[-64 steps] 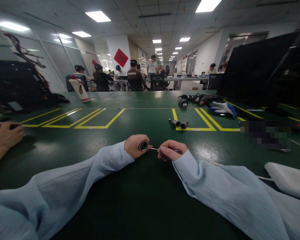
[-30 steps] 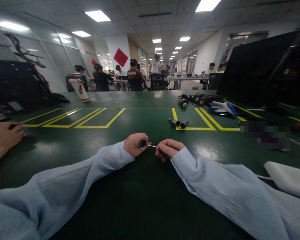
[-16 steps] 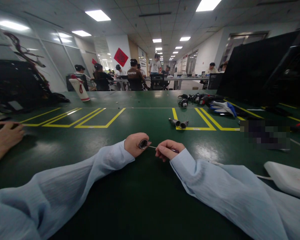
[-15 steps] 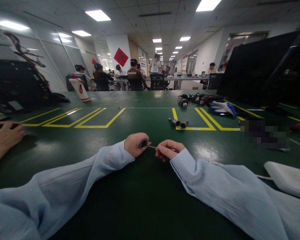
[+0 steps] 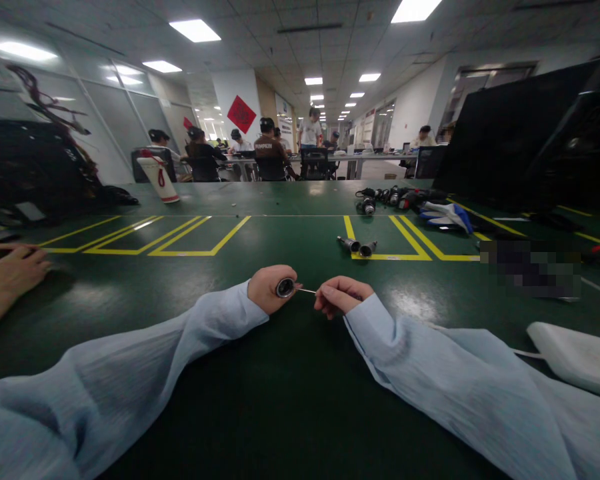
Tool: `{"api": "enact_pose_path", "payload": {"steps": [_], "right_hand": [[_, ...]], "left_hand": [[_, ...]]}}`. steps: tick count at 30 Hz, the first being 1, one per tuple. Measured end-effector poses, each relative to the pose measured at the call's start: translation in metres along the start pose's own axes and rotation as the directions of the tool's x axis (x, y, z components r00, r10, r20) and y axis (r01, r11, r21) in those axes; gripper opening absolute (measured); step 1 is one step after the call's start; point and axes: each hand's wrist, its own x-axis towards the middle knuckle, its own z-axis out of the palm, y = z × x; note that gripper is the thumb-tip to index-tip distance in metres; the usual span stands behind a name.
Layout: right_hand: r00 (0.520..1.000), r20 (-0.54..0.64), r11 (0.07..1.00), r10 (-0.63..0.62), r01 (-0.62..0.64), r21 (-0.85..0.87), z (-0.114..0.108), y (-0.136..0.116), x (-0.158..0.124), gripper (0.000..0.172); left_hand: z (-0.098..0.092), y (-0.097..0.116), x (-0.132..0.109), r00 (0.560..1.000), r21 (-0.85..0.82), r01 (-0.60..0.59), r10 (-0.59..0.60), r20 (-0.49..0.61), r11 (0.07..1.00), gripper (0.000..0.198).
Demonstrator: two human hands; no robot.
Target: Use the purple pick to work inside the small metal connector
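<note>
Near the middle of the green table (image 5: pixel 280 400), my left hand (image 5: pixel 270 287) is wrapped round a hollow, cup-shaped metal part (image 5: pixel 285 288), whose round opening faces me. My right hand (image 5: pixel 344 295) pinches what looks like a thin screwdriver (image 5: pixel 306 290). Its slim metal shaft reaches left to the side of the metal part; the fingers hide its handle, and I cannot make out the exact contact at the tip. Beyond my right hand lie two similar metal parts (image 5: pixel 367 250) by a yellow tape line.
Farther right are a heap of dark fittings (image 5: pixel 367 205) and a blue-and-white glove (image 5: pixel 447 217). A white device (image 5: pixel 575 357) lies by my right sleeve. Another person's hand (image 5: pixel 15 267) rests at the left edge. A white cup (image 5: pixel 159 177) stands tilted in view, farther back.
My right hand has shifted slightly right and up, and more of the screwdriver's shaft shows between the hands. My left hand and the metal part have barely moved.
</note>
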Motion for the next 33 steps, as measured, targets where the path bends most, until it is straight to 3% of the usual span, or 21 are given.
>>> {"api": "enact_pose_path", "payload": {"steps": [4,10,14,22,29,33], "right_hand": [[1.000,0.011,0.997,-0.014,0.015,-0.070,0.0021,0.0006,-0.0012,0.017],[0.997,0.059,0.995,0.058,-0.063,0.074,-0.0011,0.0040,0.0031,0.024],[0.997,0.063,0.994,0.043,-0.049,0.099,-0.0018,0.0024,0.0025,0.024],[1.000,0.007,0.996,-0.023,0.023,-0.089,0.0015,-0.0004,-0.0024,0.019],[0.995,0.068,0.991,0.071,-0.078,0.107,-0.0013,0.0043,0.0037,0.026],[0.995,0.067,0.987,0.071,-0.080,0.138,-0.0018,0.0037,0.0039,0.027]], "left_hand": [[-0.0011,0.0027,0.0004,1.000,0.024,-0.014,0.014,0.020,1.000,0.017],[-0.0011,0.0007,-0.0010,1.000,-0.064,0.013,-0.013,0.004,0.998,0.020],[-0.0001,-0.0013,-0.0008,1.000,-0.090,-0.022,0.022,-0.005,0.996,0.020],[0.0000,0.0026,-0.0008,0.999,0.030,0.011,-0.012,0.032,1.000,0.017],[0.0000,0.0019,0.0003,1.000,-0.074,-0.008,0.007,-0.019,0.997,0.020],[0.0017,-0.0013,-0.0003,1.000,-0.096,-0.004,0.001,-0.025,0.995,0.021]]}}
